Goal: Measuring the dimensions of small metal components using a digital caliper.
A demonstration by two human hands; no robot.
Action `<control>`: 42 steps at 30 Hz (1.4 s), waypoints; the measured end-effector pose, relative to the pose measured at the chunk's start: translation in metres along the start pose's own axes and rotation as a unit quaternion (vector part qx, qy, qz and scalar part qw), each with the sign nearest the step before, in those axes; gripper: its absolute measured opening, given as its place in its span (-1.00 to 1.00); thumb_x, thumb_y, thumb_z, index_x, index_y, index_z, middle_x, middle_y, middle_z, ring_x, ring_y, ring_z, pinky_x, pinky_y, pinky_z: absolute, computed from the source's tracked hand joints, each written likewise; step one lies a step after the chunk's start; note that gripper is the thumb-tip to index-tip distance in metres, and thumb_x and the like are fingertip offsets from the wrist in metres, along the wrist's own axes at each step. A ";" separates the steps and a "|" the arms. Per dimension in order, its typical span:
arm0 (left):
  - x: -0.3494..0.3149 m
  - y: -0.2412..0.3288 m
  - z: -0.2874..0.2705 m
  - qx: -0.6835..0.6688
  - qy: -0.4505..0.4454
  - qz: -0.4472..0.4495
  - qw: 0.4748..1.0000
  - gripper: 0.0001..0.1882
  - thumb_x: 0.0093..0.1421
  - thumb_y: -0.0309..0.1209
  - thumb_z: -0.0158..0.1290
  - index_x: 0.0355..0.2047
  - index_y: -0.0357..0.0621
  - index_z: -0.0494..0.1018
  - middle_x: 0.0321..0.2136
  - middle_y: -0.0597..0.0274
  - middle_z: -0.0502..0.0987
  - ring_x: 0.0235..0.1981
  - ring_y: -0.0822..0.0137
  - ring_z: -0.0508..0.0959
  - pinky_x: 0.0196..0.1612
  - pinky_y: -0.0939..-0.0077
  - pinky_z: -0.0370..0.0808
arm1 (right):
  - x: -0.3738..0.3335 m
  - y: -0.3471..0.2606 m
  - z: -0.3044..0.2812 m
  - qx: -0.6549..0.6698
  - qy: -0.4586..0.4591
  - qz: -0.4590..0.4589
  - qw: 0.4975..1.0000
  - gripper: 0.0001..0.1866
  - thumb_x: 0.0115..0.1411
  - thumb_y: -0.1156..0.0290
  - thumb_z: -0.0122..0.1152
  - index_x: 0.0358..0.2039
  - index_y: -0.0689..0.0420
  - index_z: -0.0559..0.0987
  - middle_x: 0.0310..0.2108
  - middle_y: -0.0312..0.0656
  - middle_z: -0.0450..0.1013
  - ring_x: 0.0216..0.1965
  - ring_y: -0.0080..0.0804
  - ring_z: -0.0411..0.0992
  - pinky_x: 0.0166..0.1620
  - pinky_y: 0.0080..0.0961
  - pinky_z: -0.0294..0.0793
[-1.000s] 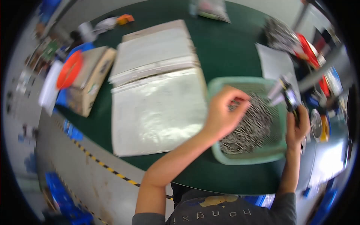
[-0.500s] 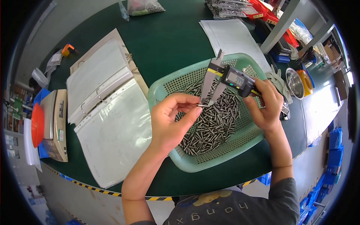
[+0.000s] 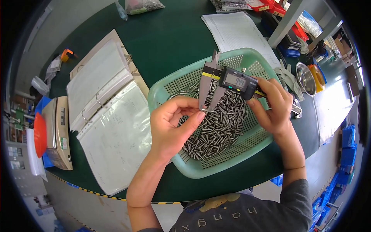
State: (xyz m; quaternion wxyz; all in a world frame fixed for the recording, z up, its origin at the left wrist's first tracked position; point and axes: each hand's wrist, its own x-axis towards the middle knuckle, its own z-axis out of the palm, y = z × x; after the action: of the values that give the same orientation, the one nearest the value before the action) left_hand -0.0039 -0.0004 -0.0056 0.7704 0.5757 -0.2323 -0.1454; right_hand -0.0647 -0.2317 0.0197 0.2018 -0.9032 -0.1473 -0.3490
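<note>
My right hand grips a digital caliper by its body and slide. The caliper's jaws point down toward me, slightly apart. Between my left thumb and fingertips I pinch a small metal pin, its end at the jaw tips; whether the jaws touch it I cannot tell. My left hand is closed on it, over the near left part of a green perforated plastic basket. Many similar metal pins lie heaped in the basket, below both hands.
An open ring binder with sleeved pages lies left of the basket, and a weighing scale stands farther left. Paper sheets are behind the basket. To the right are white gloves and a metal bowl. Bagged parts sit at the far edge.
Both hands have shifted slightly left with the caliper and pin. The caliper has turned a little, and the pin now sits closer in at the jaw tips.
</note>
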 end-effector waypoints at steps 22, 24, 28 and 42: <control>0.001 0.004 0.000 -0.023 -0.017 -0.027 0.999 -0.80 0.06 -0.63 0.11 -0.27 -0.37 0.44 -0.29 0.15 0.51 -0.29 0.44 0.51 -0.14 0.55 0.46 | 0.000 -0.002 -0.001 -0.021 0.018 0.020 0.999 -0.66 -0.19 0.37 0.40 -0.38 0.21 0.52 -0.66 -0.23 0.34 -0.70 -0.31 0.33 -0.64 -0.49 0.28; 0.000 0.004 0.001 -0.002 -0.004 -0.020 1.000 -0.81 0.05 -0.60 0.11 -0.28 -0.32 0.44 -0.27 0.18 0.51 -0.26 0.44 0.50 -0.15 0.53 0.44 | 0.000 -0.002 -0.001 -0.028 0.026 0.025 0.999 -0.67 -0.20 0.35 0.41 -0.42 0.20 0.52 -0.66 -0.23 0.34 -0.71 -0.30 0.32 -0.65 -0.48 0.28; -0.005 0.012 0.003 0.209 0.015 -0.029 0.977 -0.80 -0.01 -0.54 0.17 -0.33 -0.27 0.46 -0.34 0.19 0.49 -0.28 0.34 0.50 -0.20 0.44 0.42 | -0.001 0.002 -0.002 -0.058 0.030 0.012 0.998 -0.67 -0.21 0.31 0.41 -0.45 0.18 0.51 -0.66 -0.23 0.36 -0.72 -0.31 0.32 -0.66 -0.48 0.28; -0.022 0.018 0.021 0.684 -0.245 -0.020 0.686 -0.71 -0.26 -0.38 0.28 -0.54 -0.18 0.42 -0.54 0.15 0.45 -0.39 0.11 0.47 -0.33 0.27 0.39 | -0.003 0.001 0.003 -0.087 0.024 0.035 0.995 -0.68 -0.08 0.29 0.33 -0.34 0.17 0.50 -0.59 -0.25 0.39 -0.70 -0.28 0.34 -0.63 -0.46 0.31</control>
State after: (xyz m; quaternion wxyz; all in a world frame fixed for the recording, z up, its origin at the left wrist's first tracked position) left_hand -0.0346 -0.0015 0.0126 0.0751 0.8914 -0.4363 -0.0968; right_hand -0.0644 -0.2319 0.0154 0.1375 -0.9135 -0.0802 -0.3745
